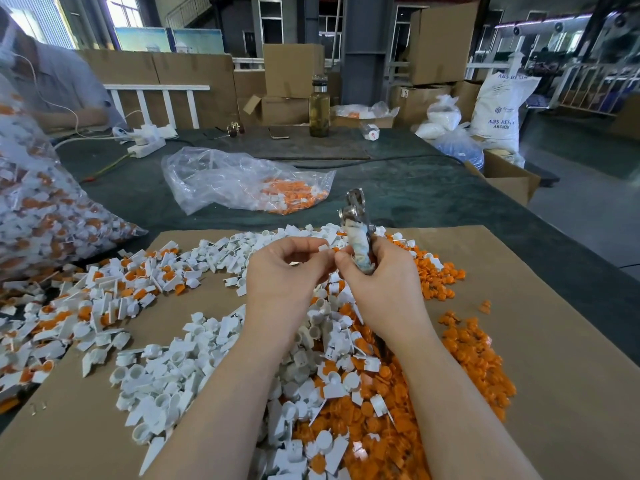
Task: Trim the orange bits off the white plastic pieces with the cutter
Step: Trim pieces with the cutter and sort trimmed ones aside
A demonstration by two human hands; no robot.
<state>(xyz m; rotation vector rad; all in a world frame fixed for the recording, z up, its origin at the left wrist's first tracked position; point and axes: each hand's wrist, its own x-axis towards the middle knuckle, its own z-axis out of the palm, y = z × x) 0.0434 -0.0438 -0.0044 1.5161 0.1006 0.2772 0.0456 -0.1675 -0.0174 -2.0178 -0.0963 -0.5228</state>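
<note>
Warehouse floor, cardboard boxes [292, 69] stacked behind a dark green table [433, 188] carrying a brown cardboard sheet [554, 341]. Both hands raised above the sheet's middle, fingertips nearly meeting. Left hand [282, 275] pinches a small white plastic piece [323, 248] between thumb and fingers. Right hand [382, 277] grips the cutter [358, 230] by its wrapped handle, metal head pointing up and away; whether its blades are apart or together, can't tell. Under the hands: heap of white pieces [194, 362] spreading toward the sheet's left edge, many with orange parts attached. Orange bits [474, 355] piled to the right of the hands, stopping short of the sheet's right edge, so bare cardboard there. Beyond the sheet's far edge: a mostly empty clear bag [242, 181] with some orange and white parts. Full bag of parts [41, 209] overhangs the sheet's left corner. Bottle [319, 107] and power strip [145, 147] farther back; another person's sleeve [59, 81] far left.
</note>
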